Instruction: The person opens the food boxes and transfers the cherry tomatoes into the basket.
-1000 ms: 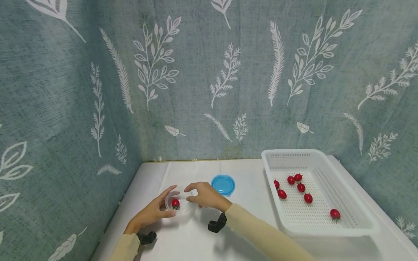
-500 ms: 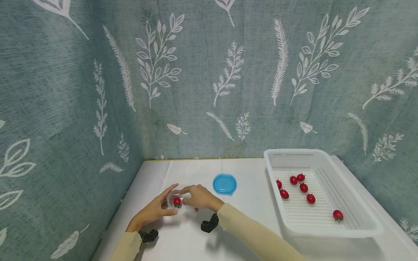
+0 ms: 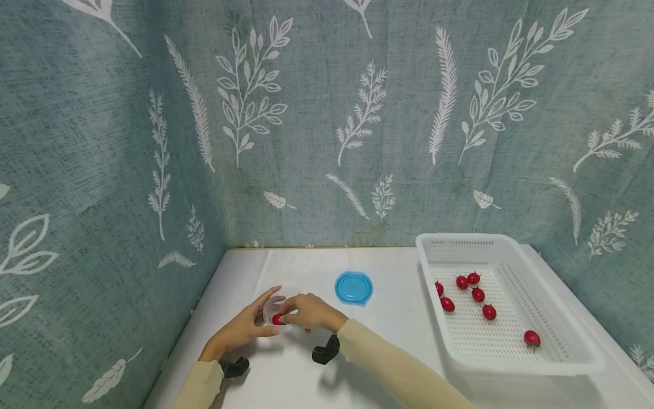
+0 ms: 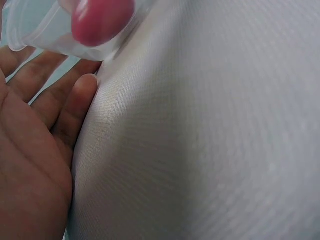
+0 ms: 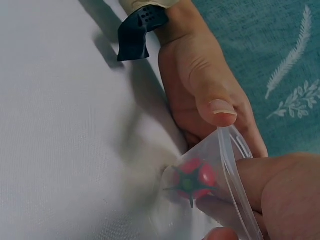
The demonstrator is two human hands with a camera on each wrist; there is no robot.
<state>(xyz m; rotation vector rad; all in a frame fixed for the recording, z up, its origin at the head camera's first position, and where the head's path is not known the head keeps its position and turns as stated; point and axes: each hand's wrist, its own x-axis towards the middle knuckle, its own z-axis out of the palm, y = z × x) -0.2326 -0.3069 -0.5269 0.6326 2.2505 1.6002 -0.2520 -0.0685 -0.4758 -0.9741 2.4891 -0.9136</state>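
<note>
A small clear plastic cup (image 5: 167,215) is tilted on the white table. My left hand (image 3: 244,334) holds it, thumb on the near rim and fingers behind its wall. Inside lies one red cherry tomato (image 5: 192,177) with a green star-shaped stem, also visible through the wall as a red tomato (image 4: 102,22) in the left wrist view. My right hand (image 3: 311,312) reaches in through the cup's mouth from the right. Its fingertips pinch at the tomato and partly cover it in the head view.
A blue lid (image 3: 353,288) lies on the table (image 3: 378,341) behind my right hand. On the right stands a white perforated basket (image 3: 516,363) with several cherry tomatoes (image 3: 489,312) in it. A patterned cloth (image 3: 306,125) hangs behind and at the left.
My right hand has moved left and into the cup, its fingers coming from the rim onto the tomato. My left hand keeps its hold, and the cup looks more tilted. The view has shifted slightly.
</note>
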